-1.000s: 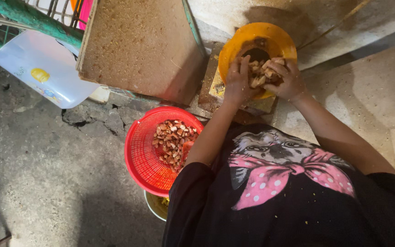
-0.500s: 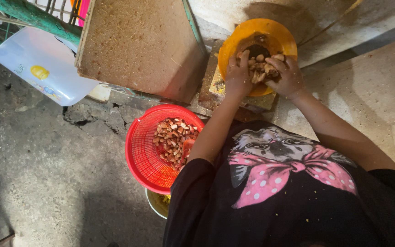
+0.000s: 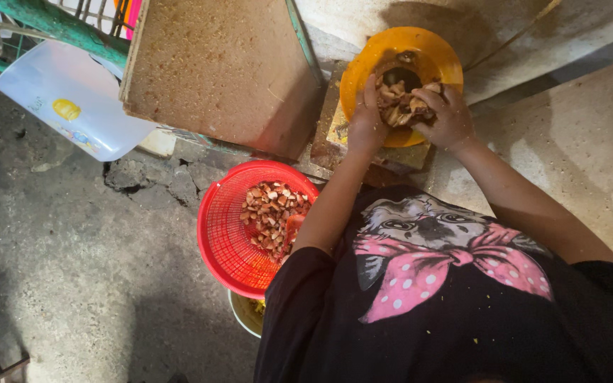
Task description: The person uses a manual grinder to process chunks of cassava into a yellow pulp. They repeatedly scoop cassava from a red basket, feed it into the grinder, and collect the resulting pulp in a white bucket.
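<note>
In one orange bowl, two hands cup brown pieces.

Over the past second the left hand and right hand have drawn a little closer together over the orange bowl. The brown pieces between them now sit heaped higher, gathered against the palms. The right fingers have curled further over the heap.
</note>
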